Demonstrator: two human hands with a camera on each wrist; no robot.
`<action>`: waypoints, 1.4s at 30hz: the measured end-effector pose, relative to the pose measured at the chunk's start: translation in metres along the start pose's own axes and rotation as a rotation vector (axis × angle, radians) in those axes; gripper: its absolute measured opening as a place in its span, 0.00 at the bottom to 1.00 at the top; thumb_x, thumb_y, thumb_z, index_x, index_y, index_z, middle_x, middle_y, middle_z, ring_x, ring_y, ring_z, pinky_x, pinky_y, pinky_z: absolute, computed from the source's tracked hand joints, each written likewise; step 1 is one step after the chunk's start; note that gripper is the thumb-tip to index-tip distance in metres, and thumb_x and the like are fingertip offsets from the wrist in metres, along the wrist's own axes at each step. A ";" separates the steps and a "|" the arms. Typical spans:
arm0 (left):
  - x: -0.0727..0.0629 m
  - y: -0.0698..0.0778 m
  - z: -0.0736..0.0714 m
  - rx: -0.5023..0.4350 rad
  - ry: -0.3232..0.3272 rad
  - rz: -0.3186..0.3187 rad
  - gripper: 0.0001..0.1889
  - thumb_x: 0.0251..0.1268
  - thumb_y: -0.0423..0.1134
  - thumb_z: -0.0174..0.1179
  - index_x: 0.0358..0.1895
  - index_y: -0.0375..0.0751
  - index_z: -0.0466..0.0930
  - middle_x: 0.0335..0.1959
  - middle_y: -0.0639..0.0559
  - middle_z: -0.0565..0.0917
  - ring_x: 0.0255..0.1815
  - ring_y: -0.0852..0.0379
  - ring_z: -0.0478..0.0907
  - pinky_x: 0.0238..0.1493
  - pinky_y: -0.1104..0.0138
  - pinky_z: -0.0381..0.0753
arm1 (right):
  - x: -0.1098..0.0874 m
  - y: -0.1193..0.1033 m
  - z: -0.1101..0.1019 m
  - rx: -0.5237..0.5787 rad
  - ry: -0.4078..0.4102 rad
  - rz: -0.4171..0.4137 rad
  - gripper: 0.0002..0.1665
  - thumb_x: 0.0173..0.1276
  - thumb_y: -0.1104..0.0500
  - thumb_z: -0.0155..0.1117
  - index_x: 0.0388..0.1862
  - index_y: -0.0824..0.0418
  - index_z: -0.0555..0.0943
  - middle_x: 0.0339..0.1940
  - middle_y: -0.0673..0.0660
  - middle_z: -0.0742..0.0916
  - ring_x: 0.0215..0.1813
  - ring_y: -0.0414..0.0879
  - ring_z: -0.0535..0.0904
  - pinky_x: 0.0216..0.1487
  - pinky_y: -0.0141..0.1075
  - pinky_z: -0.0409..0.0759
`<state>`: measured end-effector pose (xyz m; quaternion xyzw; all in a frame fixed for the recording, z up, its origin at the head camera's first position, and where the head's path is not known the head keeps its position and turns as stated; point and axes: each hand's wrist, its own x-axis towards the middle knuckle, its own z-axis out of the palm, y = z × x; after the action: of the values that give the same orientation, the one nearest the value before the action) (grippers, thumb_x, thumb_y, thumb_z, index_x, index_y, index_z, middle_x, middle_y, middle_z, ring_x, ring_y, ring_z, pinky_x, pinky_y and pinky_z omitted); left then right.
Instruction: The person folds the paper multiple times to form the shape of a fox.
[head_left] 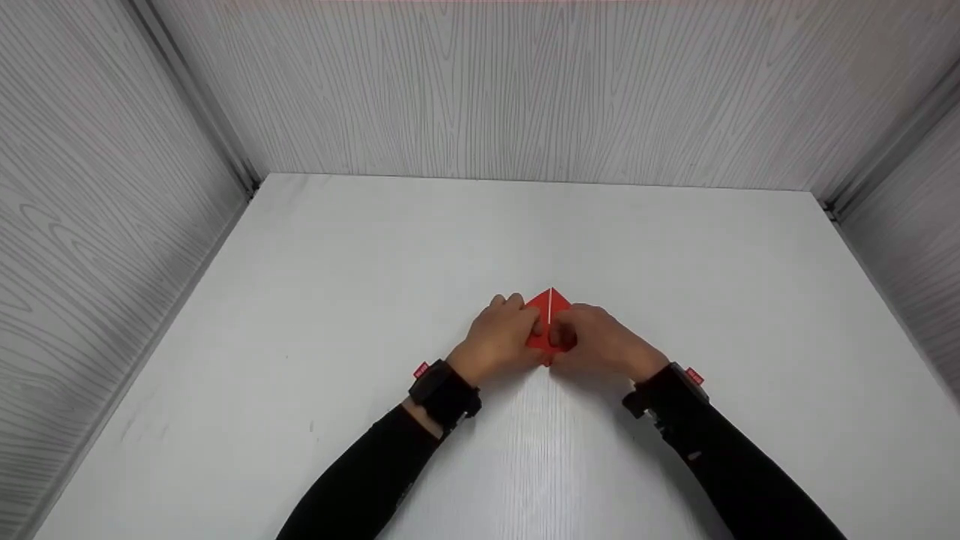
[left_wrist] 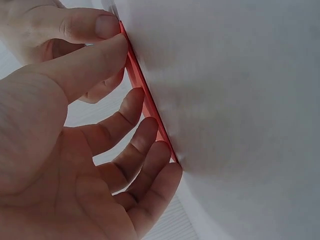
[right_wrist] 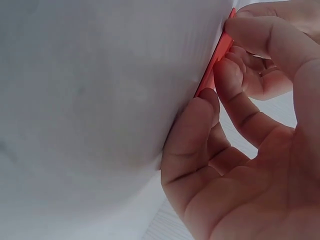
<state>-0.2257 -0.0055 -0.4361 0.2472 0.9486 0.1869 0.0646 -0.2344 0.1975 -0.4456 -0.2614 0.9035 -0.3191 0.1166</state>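
Note:
A small red sheet of folded paper (head_left: 540,303) lies on the white tabletop, its pointed end facing away from me and a thin white line down its middle. My left hand (head_left: 496,337) holds its left side. In the left wrist view, the thumb is at the paper's near corner and curled fingertips (left_wrist: 146,129) line its edge. From the other side my right hand (head_left: 604,341) grips the paper, index finger bent onto its surface and thumb at the near corner. The right wrist view shows the red edge (right_wrist: 216,62) low on the table, partly covered by the fingers.
The white tabletop (head_left: 360,262) spreads around both hands. Pale wood-grain panels stand behind it (head_left: 480,90), on the left (head_left: 82,225) and on the right (head_left: 911,217). A black wrist strap (head_left: 444,391) sits on the left wrist, another (head_left: 671,390) on the right.

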 end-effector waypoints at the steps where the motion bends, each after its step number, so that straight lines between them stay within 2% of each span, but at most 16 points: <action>1: 0.000 0.000 0.000 0.004 0.000 0.001 0.17 0.65 0.49 0.75 0.44 0.40 0.84 0.38 0.50 0.75 0.42 0.52 0.67 0.41 0.65 0.70 | 0.000 0.001 -0.001 0.005 -0.004 -0.002 0.10 0.61 0.67 0.73 0.28 0.56 0.80 0.23 0.48 0.77 0.36 0.45 0.72 0.40 0.39 0.72; 7: 0.000 0.000 0.000 0.001 -0.001 -0.007 0.14 0.65 0.44 0.74 0.44 0.39 0.83 0.39 0.48 0.76 0.42 0.52 0.68 0.42 0.64 0.70 | 0.001 0.012 -0.010 0.019 -0.026 0.044 0.09 0.63 0.68 0.72 0.32 0.56 0.82 0.27 0.49 0.79 0.37 0.45 0.74 0.42 0.39 0.74; 13: 0.000 0.001 -0.001 -0.015 -0.014 -0.025 0.13 0.65 0.42 0.74 0.45 0.40 0.83 0.41 0.48 0.76 0.45 0.52 0.69 0.43 0.63 0.72 | 0.000 0.017 -0.018 0.028 -0.042 0.068 0.09 0.63 0.68 0.71 0.30 0.55 0.82 0.25 0.49 0.78 0.36 0.46 0.74 0.41 0.39 0.73; 24: -0.001 0.002 -0.001 -0.012 -0.004 -0.026 0.14 0.65 0.42 0.74 0.47 0.41 0.82 0.42 0.48 0.78 0.46 0.52 0.71 0.44 0.63 0.75 | -0.001 0.029 -0.025 -0.013 0.007 0.099 0.08 0.63 0.68 0.66 0.28 0.56 0.84 0.25 0.49 0.80 0.35 0.45 0.74 0.39 0.38 0.75; 33: -0.001 0.001 0.000 -0.036 -0.006 -0.038 0.14 0.64 0.42 0.74 0.47 0.41 0.83 0.44 0.48 0.78 0.47 0.52 0.71 0.46 0.64 0.76 | -0.005 0.040 -0.036 -0.050 0.062 0.158 0.05 0.66 0.67 0.65 0.34 0.59 0.86 0.28 0.51 0.83 0.34 0.46 0.76 0.38 0.38 0.75; 42: -0.002 0.002 0.000 -0.054 -0.006 -0.041 0.15 0.64 0.43 0.74 0.48 0.41 0.82 0.45 0.48 0.79 0.48 0.52 0.72 0.47 0.63 0.77 | -0.008 0.043 -0.040 -0.045 0.055 0.232 0.04 0.70 0.64 0.63 0.38 0.62 0.85 0.26 0.53 0.84 0.29 0.45 0.77 0.33 0.37 0.76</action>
<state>-0.2229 -0.0053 -0.4349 0.2264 0.9479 0.2100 0.0781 -0.2600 0.2508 -0.4415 -0.1486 0.9374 -0.2904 0.1221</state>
